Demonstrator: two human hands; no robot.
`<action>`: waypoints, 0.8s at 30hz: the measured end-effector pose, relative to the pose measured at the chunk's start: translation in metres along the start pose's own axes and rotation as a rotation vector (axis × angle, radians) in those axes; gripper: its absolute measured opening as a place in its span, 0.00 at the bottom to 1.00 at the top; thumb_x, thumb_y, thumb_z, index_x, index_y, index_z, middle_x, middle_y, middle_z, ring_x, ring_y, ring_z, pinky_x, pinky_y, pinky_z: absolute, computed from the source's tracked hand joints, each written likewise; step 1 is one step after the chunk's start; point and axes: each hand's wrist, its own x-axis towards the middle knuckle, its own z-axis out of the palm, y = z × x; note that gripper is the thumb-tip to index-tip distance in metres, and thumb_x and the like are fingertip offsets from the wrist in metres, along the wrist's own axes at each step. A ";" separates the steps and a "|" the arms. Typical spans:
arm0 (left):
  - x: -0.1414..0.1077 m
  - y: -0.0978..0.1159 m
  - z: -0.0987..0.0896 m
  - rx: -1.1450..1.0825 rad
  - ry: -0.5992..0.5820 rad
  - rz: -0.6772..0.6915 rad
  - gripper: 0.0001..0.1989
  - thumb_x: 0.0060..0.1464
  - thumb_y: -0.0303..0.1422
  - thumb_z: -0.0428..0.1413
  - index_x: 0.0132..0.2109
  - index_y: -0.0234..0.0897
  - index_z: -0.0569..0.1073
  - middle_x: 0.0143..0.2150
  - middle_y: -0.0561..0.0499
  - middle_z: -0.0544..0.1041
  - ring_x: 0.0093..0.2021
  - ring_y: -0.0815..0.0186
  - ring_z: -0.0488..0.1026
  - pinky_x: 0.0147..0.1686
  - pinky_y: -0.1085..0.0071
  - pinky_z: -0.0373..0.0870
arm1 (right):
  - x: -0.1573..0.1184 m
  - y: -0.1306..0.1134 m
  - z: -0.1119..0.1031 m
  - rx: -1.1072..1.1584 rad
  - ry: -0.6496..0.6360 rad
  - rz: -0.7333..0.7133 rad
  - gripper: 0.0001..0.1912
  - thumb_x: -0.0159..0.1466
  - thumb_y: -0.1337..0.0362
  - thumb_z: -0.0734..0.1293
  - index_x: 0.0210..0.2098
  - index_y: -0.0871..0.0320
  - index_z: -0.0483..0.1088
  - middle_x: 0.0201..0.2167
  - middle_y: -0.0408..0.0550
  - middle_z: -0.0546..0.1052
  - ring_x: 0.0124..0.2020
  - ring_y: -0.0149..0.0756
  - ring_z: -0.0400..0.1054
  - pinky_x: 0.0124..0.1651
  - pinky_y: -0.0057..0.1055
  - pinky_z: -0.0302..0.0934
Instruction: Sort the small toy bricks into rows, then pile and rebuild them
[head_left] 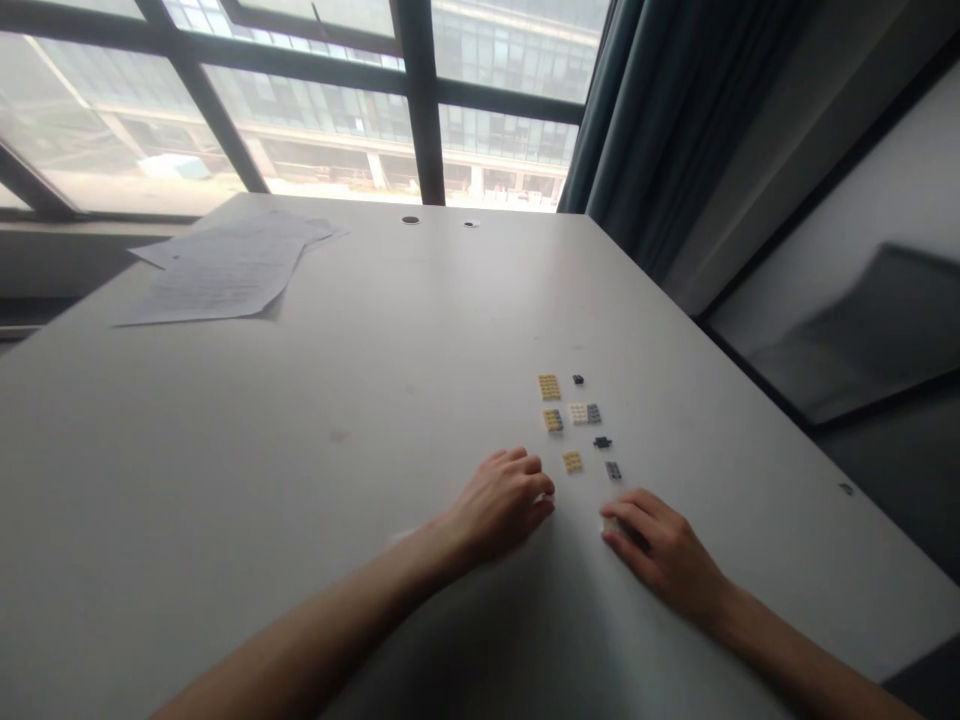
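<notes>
My left hand (pixel 511 500) rests low over the white table with its fingers curled in a pinch. A bit of something pale shows at its fingertips, too small to name. To the right, my right hand (pixel 660 545) has thumb and fingers closed around another pale piece, mostly hidden. Just beyond the hands lie small toy building bricks: a yellow one (pixel 572 462), a grey one (pixel 613 470) and a black one (pixel 602 442). Farther back are a yellow-and-grey piece (pixel 553 421), a white-and-grey piece (pixel 586 413), a larger yellow plate (pixel 549 387) and a small black brick (pixel 578 380).
Printed paper sheets (pixel 225 270) lie at the table's far left. Two round holes, one of them at the back middle (pixel 410 220), sit near the far edge of the table (pixel 337 400). Windows stand behind it, with a dark curtain (pixel 652 130) at the right.
</notes>
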 end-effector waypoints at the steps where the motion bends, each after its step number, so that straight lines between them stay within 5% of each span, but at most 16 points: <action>1: 0.008 0.006 0.006 0.004 -0.009 0.007 0.05 0.55 0.33 0.56 0.35 0.40 0.77 0.34 0.50 0.75 0.36 0.64 0.68 0.39 0.68 0.65 | -0.002 0.007 -0.004 -0.020 0.020 0.027 0.07 0.65 0.66 0.62 0.43 0.56 0.69 0.37 0.50 0.72 0.40 0.40 0.68 0.44 0.37 0.65; 6: 0.029 0.023 0.025 0.023 0.010 -0.030 0.04 0.55 0.33 0.56 0.34 0.39 0.76 0.36 0.50 0.76 0.37 0.62 0.70 0.39 0.66 0.66 | 0.000 0.023 -0.012 -0.069 0.076 0.083 0.07 0.65 0.65 0.63 0.42 0.56 0.69 0.37 0.50 0.73 0.39 0.40 0.69 0.43 0.37 0.66; 11: 0.014 0.015 0.005 0.015 0.074 -0.042 0.10 0.55 0.39 0.58 0.42 0.39 0.74 0.37 0.49 0.76 0.38 0.62 0.71 0.40 0.65 0.68 | 0.005 0.021 -0.010 -0.093 0.126 0.046 0.09 0.65 0.64 0.62 0.44 0.56 0.69 0.38 0.51 0.74 0.40 0.41 0.70 0.44 0.39 0.67; 18: -0.105 -0.037 -0.059 -0.008 0.233 -0.135 0.10 0.56 0.37 0.56 0.45 0.40 0.74 0.40 0.46 0.76 0.41 0.63 0.71 0.42 0.67 0.71 | 0.016 0.003 0.006 -0.058 0.218 -0.137 0.12 0.63 0.67 0.64 0.47 0.56 0.69 0.37 0.51 0.75 0.39 0.40 0.70 0.42 0.37 0.67; 21: -0.156 -0.044 -0.061 0.051 0.219 -0.184 0.12 0.56 0.35 0.56 0.48 0.41 0.73 0.43 0.46 0.76 0.44 0.62 0.72 0.43 0.67 0.72 | 0.029 -0.014 0.016 -0.023 0.196 -0.262 0.13 0.62 0.68 0.65 0.47 0.56 0.69 0.36 0.50 0.74 0.38 0.39 0.70 0.41 0.36 0.66; 24: -0.177 -0.042 -0.049 0.089 0.212 -0.182 0.16 0.57 0.32 0.55 0.53 0.42 0.71 0.48 0.45 0.75 0.47 0.61 0.71 0.47 0.65 0.72 | 0.041 -0.029 0.023 0.005 0.183 -0.341 0.13 0.62 0.68 0.66 0.46 0.56 0.69 0.34 0.49 0.74 0.36 0.38 0.69 0.40 0.35 0.66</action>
